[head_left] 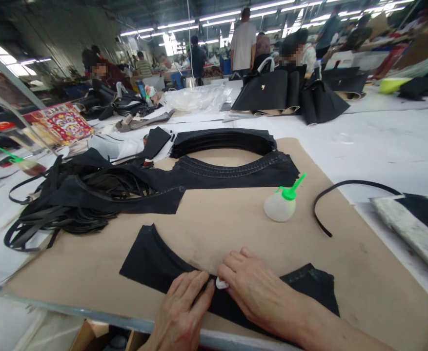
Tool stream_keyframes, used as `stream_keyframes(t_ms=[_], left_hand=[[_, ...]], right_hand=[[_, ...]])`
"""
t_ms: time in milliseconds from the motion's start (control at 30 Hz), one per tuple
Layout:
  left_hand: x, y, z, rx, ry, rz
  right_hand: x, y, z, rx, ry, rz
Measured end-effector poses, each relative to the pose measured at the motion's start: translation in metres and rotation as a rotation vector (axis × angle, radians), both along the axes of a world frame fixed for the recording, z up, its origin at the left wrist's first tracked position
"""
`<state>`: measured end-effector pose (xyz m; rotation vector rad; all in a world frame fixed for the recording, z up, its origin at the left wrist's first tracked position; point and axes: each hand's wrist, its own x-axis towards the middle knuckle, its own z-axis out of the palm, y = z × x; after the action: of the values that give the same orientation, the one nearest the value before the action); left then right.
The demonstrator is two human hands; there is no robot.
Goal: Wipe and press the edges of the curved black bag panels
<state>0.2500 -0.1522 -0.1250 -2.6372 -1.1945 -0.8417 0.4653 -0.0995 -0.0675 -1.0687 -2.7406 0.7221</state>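
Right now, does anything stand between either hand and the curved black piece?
Nothing visible blocks either: the left hand touches the curved black piece, and the right hand holds a small white object on it.

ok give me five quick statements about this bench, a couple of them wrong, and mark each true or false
1. The squeeze bottle with the green nozzle rests on the brown sheet. True.
2. The left hand is on the curved black piece nearest the camera. True.
3. The right hand is holding the squeeze bottle. False: it has a small white object at its fingers, and the bottle is out of its grasp.
4. The long thin strip lies to the left of the bottle. False: it lies to the right.
5. The neat black stack lies beyond the bottle, farther from the hands. True.
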Motion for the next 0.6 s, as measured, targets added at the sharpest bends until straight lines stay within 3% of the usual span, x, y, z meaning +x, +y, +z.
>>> stream_keyframes(t_ms=[100, 200, 300, 433, 600], left_hand=[[-0.001, 0.001, 0.001, 0.005, 0.010, -0.031], [0.000, 0.001, 0.003, 0.008, 0.005, -0.031], [0.002, 0.001, 0.004, 0.010, 0.004, -0.017], [0.005, 0.000, 0.006, 0.018, 0.021, -0.009], [0.006, 0.000, 0.008, 0.001, 0.031, -0.010]], right_hand=[[0.014, -0.008, 0.000, -0.070, -0.024, -0.037], [0.030, -0.009, 0.012, -0.131, -0.066, -0.116], [0.023, -0.004, 0.019, -0.116, -0.038, -0.145], [0.001, -0.002, 0.010, -0.051, -0.039, -0.126], [0.011, -0.013, 0.009, -0.141, -0.071, -0.155]])
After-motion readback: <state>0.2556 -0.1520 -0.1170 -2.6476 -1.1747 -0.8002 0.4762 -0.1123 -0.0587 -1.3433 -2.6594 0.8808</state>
